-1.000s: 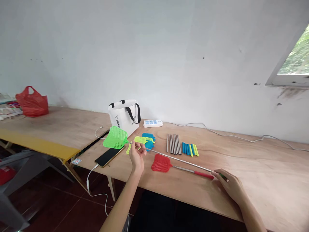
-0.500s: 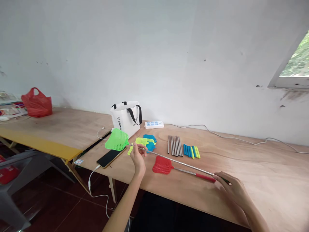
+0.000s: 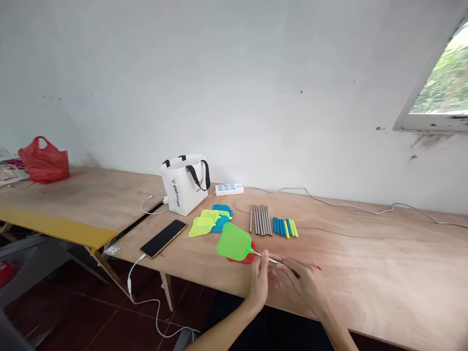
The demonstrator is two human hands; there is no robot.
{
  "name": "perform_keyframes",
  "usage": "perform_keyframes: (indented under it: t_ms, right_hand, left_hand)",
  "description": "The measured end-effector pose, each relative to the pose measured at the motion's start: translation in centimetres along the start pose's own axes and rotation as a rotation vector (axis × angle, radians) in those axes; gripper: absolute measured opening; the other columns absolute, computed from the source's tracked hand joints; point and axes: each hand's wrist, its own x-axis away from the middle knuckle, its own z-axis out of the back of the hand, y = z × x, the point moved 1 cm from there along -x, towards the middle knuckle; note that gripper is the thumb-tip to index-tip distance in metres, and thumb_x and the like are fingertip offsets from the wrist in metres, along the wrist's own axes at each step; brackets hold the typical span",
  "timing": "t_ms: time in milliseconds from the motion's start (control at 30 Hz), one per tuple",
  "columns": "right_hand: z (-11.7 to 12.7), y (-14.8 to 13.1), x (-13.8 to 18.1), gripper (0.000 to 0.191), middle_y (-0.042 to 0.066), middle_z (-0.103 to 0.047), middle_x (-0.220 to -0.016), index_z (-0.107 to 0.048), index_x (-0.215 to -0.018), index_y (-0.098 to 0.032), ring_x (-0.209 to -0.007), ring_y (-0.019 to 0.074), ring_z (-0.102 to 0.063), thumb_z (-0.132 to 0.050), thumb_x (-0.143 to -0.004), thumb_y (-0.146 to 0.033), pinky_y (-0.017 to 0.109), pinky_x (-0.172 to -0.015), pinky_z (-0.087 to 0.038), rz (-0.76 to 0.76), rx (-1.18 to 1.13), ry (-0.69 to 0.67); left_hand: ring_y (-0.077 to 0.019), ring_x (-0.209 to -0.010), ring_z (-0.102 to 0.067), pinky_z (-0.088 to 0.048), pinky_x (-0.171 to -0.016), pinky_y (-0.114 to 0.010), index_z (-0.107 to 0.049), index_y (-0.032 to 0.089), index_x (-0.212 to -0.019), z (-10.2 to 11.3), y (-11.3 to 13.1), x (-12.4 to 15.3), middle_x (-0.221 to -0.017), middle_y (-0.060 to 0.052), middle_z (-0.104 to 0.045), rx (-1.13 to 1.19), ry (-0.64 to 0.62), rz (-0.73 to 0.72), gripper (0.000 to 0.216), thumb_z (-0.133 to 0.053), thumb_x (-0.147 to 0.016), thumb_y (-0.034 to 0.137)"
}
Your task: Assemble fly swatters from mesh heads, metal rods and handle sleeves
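A green fly swatter point(image 3: 236, 242) with a metal shaft is held between my two hands above the table. My left hand point(image 3: 260, 280) is closed on the shaft close to the green head. Just right of it, my right hand point(image 3: 305, 280) grips the handle end, most of which is hidden by the fingers. Under them lies a red fly swatter point(image 3: 246, 258), partly covered by the green head and my hands. Farther back are loose yellow swatter heads point(image 3: 202, 226) and blue swatter heads point(image 3: 221, 224), overlapping. Metal tubes point(image 3: 261, 220) and blue and yellow handle grips point(image 3: 285, 227) lie in rows.
On the left of the wooden table point(image 3: 365, 263) lies a phone point(image 3: 163, 238) with a charging cable. A white bag point(image 3: 185, 187) and a power strip point(image 3: 229, 189) stand by the wall. A red plastic bag point(image 3: 46, 163) sits on the other table.
The green swatter's shaft has become much shorter, slid together as my hands came close to each other. Its head has moved right and now overlaps the red swatter. The view has shifted slightly.
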Motion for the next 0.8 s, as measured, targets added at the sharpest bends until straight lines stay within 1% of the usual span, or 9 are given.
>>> perform_keyframes:
  t_ms: [67,167,333,567,700,800]
  right_hand:
    - [-0.4,-0.8,-0.1,0.043,0.004,-0.078,-0.096,-0.074,-0.098,-0.029,-0.082,0.0223,-0.073,-0.04,-0.102,-0.055,0.029,-0.069,-0.053,-0.005,-0.005,0.004]
    - [-0.9,-1.0,-0.3,0.043,0.004,-0.078,-0.092,-0.073,-0.096,-0.028,-0.08,0.0223,-0.074,-0.039,-0.102,-0.055,0.029,-0.065,-0.051,-0.032,0.005,0.002]
    - [-2.1,-0.4,-0.3,0.042,0.003,-0.077,-0.089,-0.069,-0.097,-0.026,-0.079,0.0222,-0.073,-0.035,-0.104,-0.051,0.029,-0.067,-0.05,0.002,-0.012,-0.046]
    - [-2.6,0.0,-0.1,0.041,0.004,-0.078,-0.093,-0.067,-0.103,-0.025,-0.078,0.0216,-0.072,-0.032,-0.106,-0.047,0.028,-0.062,-0.044,0.028,0.13,-0.053]
    - [-2.6,0.0,0.0,0.042,0.004,-0.076,-0.086,-0.066,-0.1,-0.024,-0.073,0.0207,-0.071,-0.031,-0.106,-0.047,0.028,-0.059,-0.04,0.036,0.166,-0.05]
    - [-2.8,0.0,0.0,0.04,0.002,-0.075,-0.081,-0.064,-0.098,-0.024,-0.07,0.0198,-0.07,-0.031,-0.107,-0.045,0.027,-0.057,-0.038,0.036,0.154,-0.052]
  left_hand:
    - [-0.0155,-0.043,-0.055,-0.042,-0.043,-0.028,-0.073,0.015,-0.085,-0.1,-0.3,0.1,-0.07,-0.01,-0.07,-0.028,-0.039,0.013,0.073,-0.047,-0.084,0.083]
    - [-0.016,-0.043,-0.056,-0.042,-0.044,-0.027,-0.073,0.013,-0.084,0.4,-0.4,-0.4,-0.061,-0.008,-0.066,-0.079,-0.076,0.045,0.075,-0.048,-0.083,0.084]
    - [-0.0135,-0.042,-0.054,-0.04,-0.043,-0.025,-0.072,0.013,-0.082,1.1,-0.7,-1.1,-0.066,-0.009,-0.068,-0.073,-0.044,0.079,0.071,-0.053,-0.082,0.081]
    - [-0.0136,-0.042,-0.055,-0.042,-0.044,-0.024,-0.069,0.012,-0.079,0.9,-1.0,-1.1,-0.063,-0.009,-0.066,-0.045,-0.059,0.085,0.064,-0.056,-0.082,0.075]
    - [-0.0133,-0.043,-0.055,-0.042,-0.044,-0.023,-0.068,0.012,-0.081,1.0,-1.1,-1.2,-0.061,-0.007,-0.065,-0.051,-0.058,0.082,0.063,-0.057,-0.083,0.073]
    - [-0.0125,-0.045,-0.055,-0.042,-0.044,-0.022,-0.067,0.011,-0.083,1.0,-1.2,-1.2,-0.065,-0.007,-0.066,-0.063,-0.064,0.075,0.06,-0.059,-0.083,0.071]
